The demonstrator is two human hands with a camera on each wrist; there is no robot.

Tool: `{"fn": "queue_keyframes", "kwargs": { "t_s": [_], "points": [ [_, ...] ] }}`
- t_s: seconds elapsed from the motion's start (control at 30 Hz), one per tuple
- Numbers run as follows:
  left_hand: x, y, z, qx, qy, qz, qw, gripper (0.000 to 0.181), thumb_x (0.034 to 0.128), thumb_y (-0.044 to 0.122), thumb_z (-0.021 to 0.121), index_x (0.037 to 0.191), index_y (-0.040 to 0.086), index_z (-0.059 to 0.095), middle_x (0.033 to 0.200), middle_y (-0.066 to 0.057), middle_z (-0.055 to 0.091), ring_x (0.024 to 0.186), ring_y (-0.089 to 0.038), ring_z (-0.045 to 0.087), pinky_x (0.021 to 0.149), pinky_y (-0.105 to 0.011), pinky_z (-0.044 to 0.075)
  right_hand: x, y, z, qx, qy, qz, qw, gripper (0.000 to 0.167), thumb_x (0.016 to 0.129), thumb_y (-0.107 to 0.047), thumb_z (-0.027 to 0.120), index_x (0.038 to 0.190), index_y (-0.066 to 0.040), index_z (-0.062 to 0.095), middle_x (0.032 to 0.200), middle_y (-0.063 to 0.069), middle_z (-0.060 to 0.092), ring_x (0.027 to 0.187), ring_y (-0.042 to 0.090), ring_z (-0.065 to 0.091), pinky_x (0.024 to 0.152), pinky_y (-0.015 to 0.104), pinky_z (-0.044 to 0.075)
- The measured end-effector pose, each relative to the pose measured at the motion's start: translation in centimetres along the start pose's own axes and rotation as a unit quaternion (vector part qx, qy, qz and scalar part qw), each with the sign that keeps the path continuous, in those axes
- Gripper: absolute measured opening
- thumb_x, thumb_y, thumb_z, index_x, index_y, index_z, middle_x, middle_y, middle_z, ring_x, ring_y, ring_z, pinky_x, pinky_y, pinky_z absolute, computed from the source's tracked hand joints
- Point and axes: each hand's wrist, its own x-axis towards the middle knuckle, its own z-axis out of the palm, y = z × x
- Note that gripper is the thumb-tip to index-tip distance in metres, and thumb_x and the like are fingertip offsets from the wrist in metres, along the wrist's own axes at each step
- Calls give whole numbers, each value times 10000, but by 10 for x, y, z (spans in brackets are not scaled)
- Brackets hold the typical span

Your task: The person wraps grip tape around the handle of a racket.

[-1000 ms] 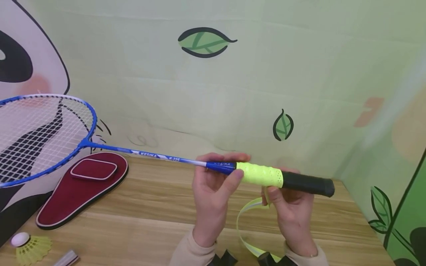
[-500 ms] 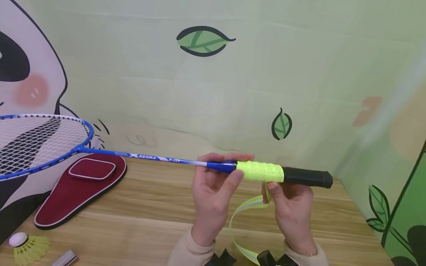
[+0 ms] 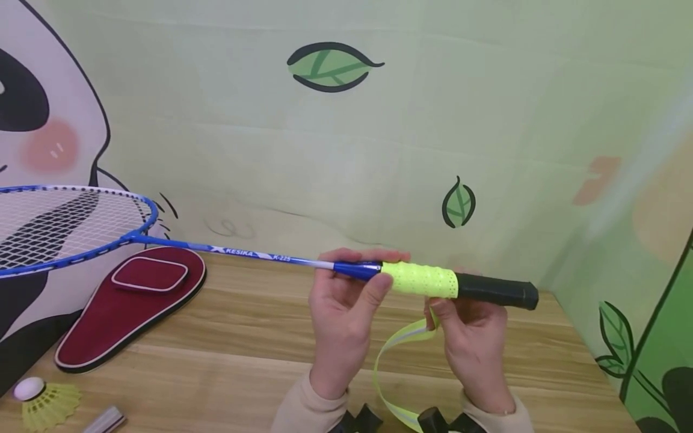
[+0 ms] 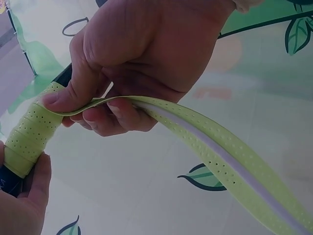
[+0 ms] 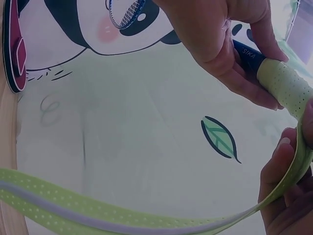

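Observation:
A blue badminton racket (image 3: 357,270) is held level above the table, its strung head off to the left. My left hand (image 3: 341,331) grips it where the blue cone meets the handle, thumb on the first turns of the wrap. Perforated neon-yellow overgrip tape (image 3: 419,279) covers the handle's upper part; the lower part is bare black grip (image 3: 495,291). Under the handle, my right hand (image 3: 476,349) pinches the tape between thumb and fingers. From there the loose tape (image 4: 210,137), with a pale central stripe, hangs in a curve; its far end is out of sight.
On the wooden table (image 3: 216,373), a maroon racket-shaped case (image 3: 124,313) lies at the left. A yellow shuttlecock (image 3: 49,403) and a small silvery object (image 3: 105,419), cut off by the frame, are nearer. A printed backdrop (image 3: 379,150) stands behind.
The racket has turned about its length, so its head looks flatter, and the black handle end has risen slightly. The loose tape's curve has swung left. Both hands keep their holds.

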Motion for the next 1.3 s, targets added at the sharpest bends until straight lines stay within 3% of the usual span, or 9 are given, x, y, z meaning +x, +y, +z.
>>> {"fn": "queue_keyframes", "kwargs": {
  "t_s": [0.6,1.3],
  "points": [
    [-1,0,-1,184,245,51,9995,253,930,-34,603,1118,24,445,1058,-112,700,965,-309,679,843,-393,569,0,2,1,118,-132,-235,9996,189,879,70,648,1039,117,561,750,89,615,577,166,551,471,237,477],
    [-2,2,0,207,1023,-433,9936,296,869,88,733,1041,95,493,941,-58,721,855,-186,688,756,-264,576,-1,3,3,146,-192,-265,9994,184,863,106,647,1032,111,578,762,68,635,591,162,566,519,234,503]
  ]
}}
